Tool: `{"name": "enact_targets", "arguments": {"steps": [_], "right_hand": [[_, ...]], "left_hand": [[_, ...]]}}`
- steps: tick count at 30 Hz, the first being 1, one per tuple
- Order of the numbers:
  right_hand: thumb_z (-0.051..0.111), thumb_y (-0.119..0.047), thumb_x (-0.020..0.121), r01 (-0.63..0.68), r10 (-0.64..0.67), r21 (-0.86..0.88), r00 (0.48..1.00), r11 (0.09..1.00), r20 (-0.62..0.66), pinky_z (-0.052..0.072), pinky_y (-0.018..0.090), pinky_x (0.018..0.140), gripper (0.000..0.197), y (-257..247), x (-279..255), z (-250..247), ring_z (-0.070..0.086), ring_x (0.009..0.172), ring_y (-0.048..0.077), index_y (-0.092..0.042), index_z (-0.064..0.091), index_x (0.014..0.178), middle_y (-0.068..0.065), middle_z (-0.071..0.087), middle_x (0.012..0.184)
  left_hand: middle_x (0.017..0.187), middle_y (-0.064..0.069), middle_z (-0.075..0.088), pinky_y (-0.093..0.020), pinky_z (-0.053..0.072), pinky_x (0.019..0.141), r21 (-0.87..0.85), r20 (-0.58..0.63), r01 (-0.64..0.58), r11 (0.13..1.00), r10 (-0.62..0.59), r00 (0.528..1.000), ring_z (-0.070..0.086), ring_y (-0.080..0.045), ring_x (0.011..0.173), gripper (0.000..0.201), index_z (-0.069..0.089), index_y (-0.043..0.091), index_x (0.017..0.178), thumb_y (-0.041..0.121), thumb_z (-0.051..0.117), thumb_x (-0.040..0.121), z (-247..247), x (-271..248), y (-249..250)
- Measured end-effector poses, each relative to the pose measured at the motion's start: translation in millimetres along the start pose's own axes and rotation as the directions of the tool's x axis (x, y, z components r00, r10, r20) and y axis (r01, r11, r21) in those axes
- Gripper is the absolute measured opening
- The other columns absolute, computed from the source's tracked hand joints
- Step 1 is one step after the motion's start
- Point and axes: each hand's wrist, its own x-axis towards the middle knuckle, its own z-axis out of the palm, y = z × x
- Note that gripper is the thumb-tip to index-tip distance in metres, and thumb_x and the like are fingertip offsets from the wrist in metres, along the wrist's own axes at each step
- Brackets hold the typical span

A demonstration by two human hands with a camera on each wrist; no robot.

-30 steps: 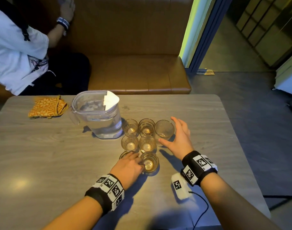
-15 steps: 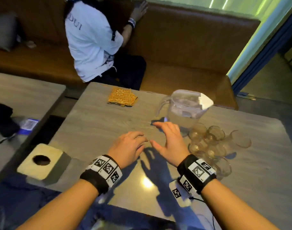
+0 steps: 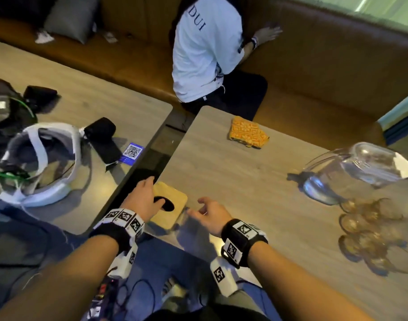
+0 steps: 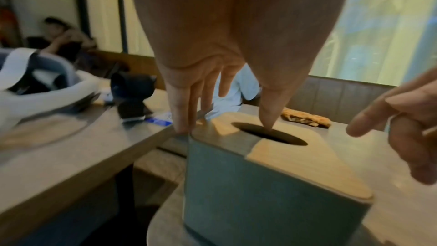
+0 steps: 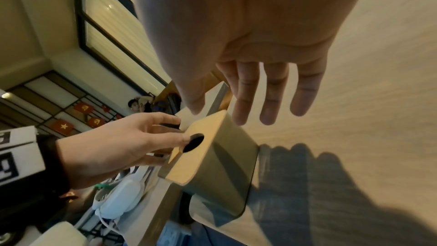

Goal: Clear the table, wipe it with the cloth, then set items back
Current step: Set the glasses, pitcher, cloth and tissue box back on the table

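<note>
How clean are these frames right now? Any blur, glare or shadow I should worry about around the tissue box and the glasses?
Head view: the glasses and pitcher at the right edge are smeared by motion blur; the tissue box is fairly sharp. Left wrist view: the box is readable, the background soft. Right wrist view: the right hand throws a dark shadow on the table beside the box; no glare on it.

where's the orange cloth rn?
Head view: the orange cloth lies folded on the far side of the table, left of the water pitcher, near the seated person.
</note>
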Motion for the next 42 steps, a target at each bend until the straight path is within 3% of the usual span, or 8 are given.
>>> {"name": "enact_targets", "arguments": {"steps": [8, 14, 20, 26, 31, 34, 38, 42], "right_hand": [[0.057, -0.045, 0.094, 0.022, -0.022, -0.023, 1.0, 0.999, 0.008, 0.053, 0.039, 0.083, 0.043, -19, 12, 13, 0.064, 0.095, 0.027, -0.013, 0.052, 0.122, 0.009, 0.069, 0.107], [0.063, -0.049, 0.088, 0.039, 0.025, 0.215, 0.958, 0.976, -0.287, 0.053, 0.037, 0.084, 0.063, 5, -17, -21, 0.061, 0.095, 0.018, -0.023, 0.038, 0.139, -0.001, 0.06, 0.109], [0.066, -0.049, 0.087, 0.026, 0.189, 0.454, 0.887, 0.891, -0.421, 0.045, 0.005, 0.057, 0.068, 43, -65, -78, 0.058, 0.093, -0.001, -0.02, 0.033, 0.138, -0.015, 0.054, 0.112], [0.064, -0.046, 0.071, -0.049, 0.368, 0.585, 0.818, 0.809, -0.441, 0.061, 0.047, 0.063, 0.059, 101, -105, -133, 0.066, 0.096, 0.025, -0.028, 0.043, 0.123, 0.003, 0.063, 0.112], [0.057, -0.017, 0.09, -0.104, 0.246, 0.29, 0.821, 0.952, -0.515, 0.045, 0.015, 0.065, 0.048, 158, -147, -194, 0.059, 0.099, 0.016, -0.021, 0.048, 0.137, 0.004, 0.062, 0.123], [0.059, -0.026, 0.086, -0.058, 0.095, 0.098, 0.896, 0.993, -0.435, 0.047, 0.026, 0.086, 0.055, 183, -156, -224, 0.059, 0.109, 0.02, -0.023, 0.047, 0.14, 0.005, 0.057, 0.133], [0.067, -0.038, 0.08, 0.076, -0.077, -0.017, 0.929, 0.997, -0.363, 0.047, 0.039, 0.098, 0.066, 216, -163, -259, 0.055, 0.117, 0.02, -0.028, 0.045, 0.14, 0.001, 0.053, 0.136], [0.082, -0.043, 0.073, 0.198, -0.018, 0.312, 0.868, 0.929, -0.496, 0.042, 0.026, 0.105, 0.087, 261, -178, -288, 0.046, 0.127, 0.002, -0.032, 0.036, 0.145, -0.009, 0.048, 0.14]], "left_hand": [[0.11, -0.013, 0.059, -0.04, 0.049, 0.078, 0.071, 0.048, 0.037, 0.997, -0.041, 0.998, 0.059, -0.033, 0.099, 0.037, 0.047, 0.016, 0.124, 0.03, 0.057, 0.091, 4, 9, -5], [0.106, -0.014, 0.062, -0.035, 0.045, 0.074, 0.042, 0.012, -0.162, 0.986, 0.162, 0.987, 0.06, -0.034, 0.099, 0.041, 0.048, 0.015, 0.123, 0.034, 0.058, 0.088, -24, 14, 62], [0.117, -0.012, 0.058, -0.044, 0.05, 0.087, -0.05, -0.019, -0.387, 0.921, 0.387, 0.922, 0.056, -0.034, 0.107, 0.045, 0.048, 0.014, 0.125, 0.034, 0.061, 0.086, -17, -2, 169], [0.1, -0.005, 0.06, -0.036, 0.049, 0.073, -0.181, 0.093, -0.489, 0.853, 0.51, 0.855, 0.058, -0.026, 0.09, 0.034, 0.044, 0.02, 0.109, 0.037, 0.062, 0.087, 3, -35, 245], [0.109, 0.01, 0.059, -0.038, 0.051, 0.087, -0.237, 0.194, -0.558, 0.795, 0.602, 0.774, 0.059, -0.014, 0.099, 0.056, 0.052, 0.027, 0.112, 0.069, 0.062, 0.077, 30, -36, 293], [0.123, 0.011, 0.052, -0.035, 0.05, 0.093, -0.405, 0.318, -0.445, 0.799, 0.579, 0.751, 0.056, -0.013, 0.112, 0.088, 0.043, 0.03, 0.135, 0.077, 0.065, 0.064, 50, -40, 332], [0.117, 0.0, 0.065, -0.029, 0.054, 0.073, -0.579, 0.473, -0.218, 0.786, 0.541, 0.696, 0.065, -0.011, 0.089, 0.097, 0.044, 0.035, 0.139, 0.072, 0.077, 0.055, 79, -48, 377], [0.119, -0.016, 0.067, -0.053, 0.057, 0.079, -0.733, 0.546, 0.136, 0.666, 0.458, 0.701, 0.07, -0.034, 0.094, 0.095, 0.053, 0.019, 0.13, 0.051, 0.091, 0.049, 110, -51, 397]]}}
